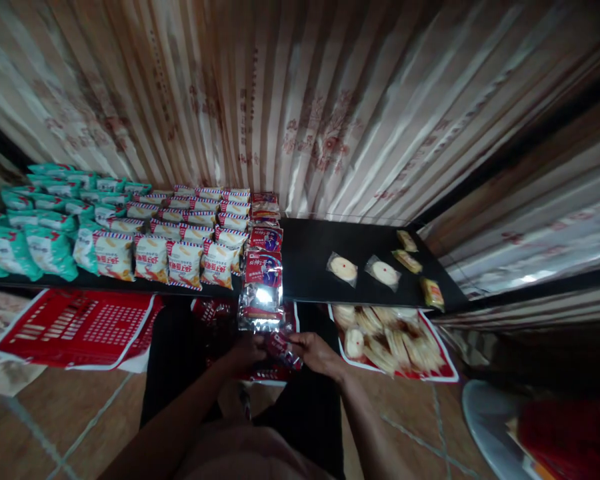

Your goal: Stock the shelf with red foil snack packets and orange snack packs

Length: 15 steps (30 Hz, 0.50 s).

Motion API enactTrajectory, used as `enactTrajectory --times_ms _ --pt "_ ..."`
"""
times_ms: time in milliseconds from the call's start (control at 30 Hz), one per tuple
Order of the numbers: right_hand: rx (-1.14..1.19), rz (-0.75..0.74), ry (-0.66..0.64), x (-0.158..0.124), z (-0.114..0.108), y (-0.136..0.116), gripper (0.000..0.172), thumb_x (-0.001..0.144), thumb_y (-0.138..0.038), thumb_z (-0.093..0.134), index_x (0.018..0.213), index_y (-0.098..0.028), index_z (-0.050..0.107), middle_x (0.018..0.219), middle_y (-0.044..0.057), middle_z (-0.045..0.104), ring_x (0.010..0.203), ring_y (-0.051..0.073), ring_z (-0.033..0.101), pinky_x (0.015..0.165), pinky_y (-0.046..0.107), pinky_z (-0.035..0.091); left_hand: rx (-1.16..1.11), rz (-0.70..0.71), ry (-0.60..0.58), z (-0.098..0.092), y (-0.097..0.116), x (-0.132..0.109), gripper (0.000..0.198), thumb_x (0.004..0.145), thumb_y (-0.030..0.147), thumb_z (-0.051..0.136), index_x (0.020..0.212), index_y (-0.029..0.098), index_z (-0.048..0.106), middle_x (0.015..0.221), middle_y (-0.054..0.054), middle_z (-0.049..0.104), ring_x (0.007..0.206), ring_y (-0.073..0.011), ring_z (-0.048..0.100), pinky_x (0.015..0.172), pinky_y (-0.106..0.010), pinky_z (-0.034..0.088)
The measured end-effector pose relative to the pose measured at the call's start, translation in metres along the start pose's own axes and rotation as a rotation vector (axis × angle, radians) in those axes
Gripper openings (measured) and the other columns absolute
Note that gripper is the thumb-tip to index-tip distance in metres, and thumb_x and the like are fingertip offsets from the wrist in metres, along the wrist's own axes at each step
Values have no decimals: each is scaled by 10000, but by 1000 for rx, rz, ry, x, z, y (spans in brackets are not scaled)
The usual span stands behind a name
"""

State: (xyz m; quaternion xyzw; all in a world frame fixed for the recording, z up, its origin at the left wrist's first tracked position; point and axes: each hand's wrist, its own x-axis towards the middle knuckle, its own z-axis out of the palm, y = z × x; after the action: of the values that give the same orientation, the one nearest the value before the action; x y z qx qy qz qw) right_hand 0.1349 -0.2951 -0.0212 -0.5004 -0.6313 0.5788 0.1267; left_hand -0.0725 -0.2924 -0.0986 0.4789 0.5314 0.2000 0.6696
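Both bare forearms reaching forward and down from the bottom edge, converging low at centre, left hand (pixel 247 351) with fingers curled inward, right hand (pixel 316 353) knuckles up and fingers bent (fingertips dim, hard to make out), hands nearly meeting.

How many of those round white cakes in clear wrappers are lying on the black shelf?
2. One round cake lies left, the other just right of it, mid-shelf on the black shelf. More may sit in the red tray below.

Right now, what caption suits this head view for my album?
Both hands hold a red snack packet below a black shelf of snacks.
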Motion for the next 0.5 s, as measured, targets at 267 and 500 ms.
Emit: enactTrajectory --times_ms 267,500 --pt "234 5 4 -46 -43 -34 396 738 -532 644 804 -143 677 659 -18 611 596 102 496 575 219 370 190 171 -129 26 24 -20 210 655 314 624 781 148 649 679 -1 621 630 -136 514 614 -250 384" --pt "501 -25 319 -64 -64 -43 308 671 -425 760 837 -179 680 746 2 692 642 133 605 631 257 459 294 374 -104 41 78 -53 180 727 312 554 759 149 624 706 -6 619 665 -135 526 618 -233 377"
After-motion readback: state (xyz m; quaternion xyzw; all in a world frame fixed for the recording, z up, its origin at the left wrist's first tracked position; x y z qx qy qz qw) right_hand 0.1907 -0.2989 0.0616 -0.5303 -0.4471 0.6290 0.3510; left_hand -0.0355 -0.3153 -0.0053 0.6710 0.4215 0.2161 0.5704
